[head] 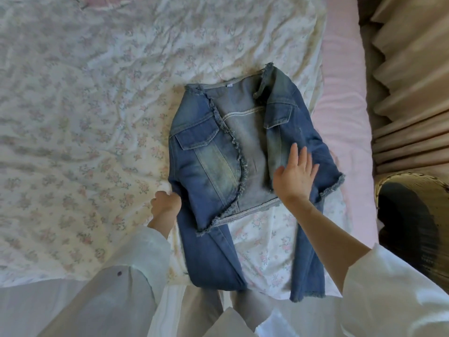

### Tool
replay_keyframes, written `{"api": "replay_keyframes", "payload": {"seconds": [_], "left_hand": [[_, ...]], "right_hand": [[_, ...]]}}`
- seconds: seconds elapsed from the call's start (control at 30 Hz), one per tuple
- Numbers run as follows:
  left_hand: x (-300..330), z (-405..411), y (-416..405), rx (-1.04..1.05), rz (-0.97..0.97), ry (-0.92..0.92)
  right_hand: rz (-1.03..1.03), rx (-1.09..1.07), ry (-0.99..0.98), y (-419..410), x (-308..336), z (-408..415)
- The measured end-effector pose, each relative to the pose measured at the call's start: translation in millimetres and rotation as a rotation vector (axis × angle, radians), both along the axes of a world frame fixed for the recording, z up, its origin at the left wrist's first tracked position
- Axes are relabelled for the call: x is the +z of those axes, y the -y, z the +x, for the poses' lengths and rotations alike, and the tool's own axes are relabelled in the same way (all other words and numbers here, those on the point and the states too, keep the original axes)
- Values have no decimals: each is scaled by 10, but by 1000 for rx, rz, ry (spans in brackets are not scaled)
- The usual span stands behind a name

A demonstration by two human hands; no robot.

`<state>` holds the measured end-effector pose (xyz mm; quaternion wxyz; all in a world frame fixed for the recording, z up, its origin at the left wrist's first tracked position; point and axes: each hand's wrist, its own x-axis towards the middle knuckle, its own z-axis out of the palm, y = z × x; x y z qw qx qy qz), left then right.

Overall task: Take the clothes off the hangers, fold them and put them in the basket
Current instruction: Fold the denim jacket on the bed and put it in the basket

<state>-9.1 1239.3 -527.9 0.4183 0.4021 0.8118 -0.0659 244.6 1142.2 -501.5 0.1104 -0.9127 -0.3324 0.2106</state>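
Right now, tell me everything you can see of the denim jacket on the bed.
The denim jacket is blue, faded washed denim with frayed raw edges along collar, front and hem, and two flapped chest pockets. It lies front up and open on the floral bedsheet, no hanger in it, both sleeves trailing toward the person over the bed edge. The right hand rests flat on its right front panel; the left hand grips its left side edge. It is not yet folded.

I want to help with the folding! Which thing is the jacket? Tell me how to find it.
Look at the big bed with the flowery sheet. Near its right side, in front of the person, lies the denim jacket, front open, with the left hand gripping its edge and the right hand flat on it. It is the only blue thing there, with frayed edges and flap pockets.
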Motion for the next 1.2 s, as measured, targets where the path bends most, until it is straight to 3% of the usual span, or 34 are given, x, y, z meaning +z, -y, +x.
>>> {"api": "replay_keyframes", "payload": {"seconds": [0.07,0.27,0.4,0.57,0.7,0.77,0.83,0.97,1.03,1.1,1.2], "left_hand": [[-87,-91,-11,-15,-45,26],[-284,-96,-21,41,73,271],[-295,-70,-90,-1,144,350],[-222,-83,-38,-47,322,325],[-55,-23,-113,16,322,211],[5,28,-213,39,339,213],[73,115,-297,54,358,208],[194,342,-366,-77,406,89],[212,462,-376,-177,455,81],[205,578,-351,-281,509,74],[172,789,-308,-422,603,105]], "right_hand": [[-1,104,-53,-57,-62,-170],[-453,142,-78,-22,-389,-268],[-449,131,36,-104,-484,-227],[2,-316,-61,-270,-270,-101],[508,-442,-158,-307,44,-141],[645,-525,-250,-264,102,-172],[474,-460,-338,-185,66,-206],[-166,-175,-306,66,-189,-234],[-180,-134,-281,104,-240,-239],[-69,-82,-245,98,-255,-256],[40,127,-127,48,-258,-238]]}}
